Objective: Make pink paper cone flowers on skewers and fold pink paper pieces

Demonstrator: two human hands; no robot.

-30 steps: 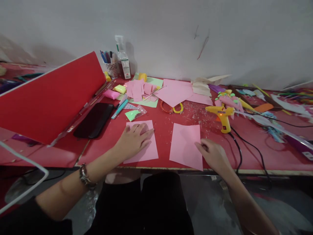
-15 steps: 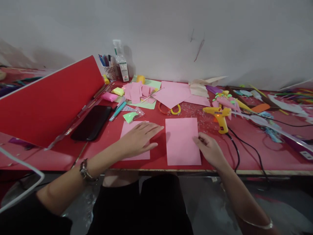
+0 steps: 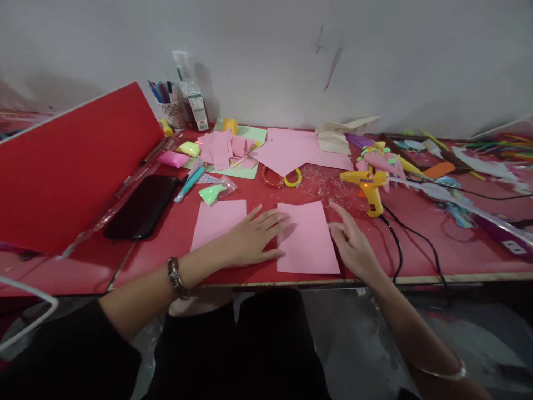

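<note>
In front of me a pink paper sheet (image 3: 308,244) lies on the red table, its top edge slightly wavy. My left hand (image 3: 256,236) is open and flat, its fingertips over the left edge of that sheet. Along the right edge is my right hand (image 3: 353,244), with the index finger stretched out and the thumb apart from it; nothing shows in its grip. Another pink sheet (image 3: 219,216) lies to the left, partly covered by my left hand and wrist.
A yellow glue gun (image 3: 368,189) with a black cord stands right of the sheets. Left are a black phone (image 3: 144,205), a blue pen-like tool (image 3: 189,183) and a red board (image 3: 75,166). Scissors (image 3: 292,178), pink strips (image 3: 220,149) and a bottle (image 3: 195,105) are behind.
My left hand has moved right, from the left sheet onto the right sheet's edge. My right hand's fingers have opened from the sheet's edge, the index finger extending. The view has shifted slightly.
</note>
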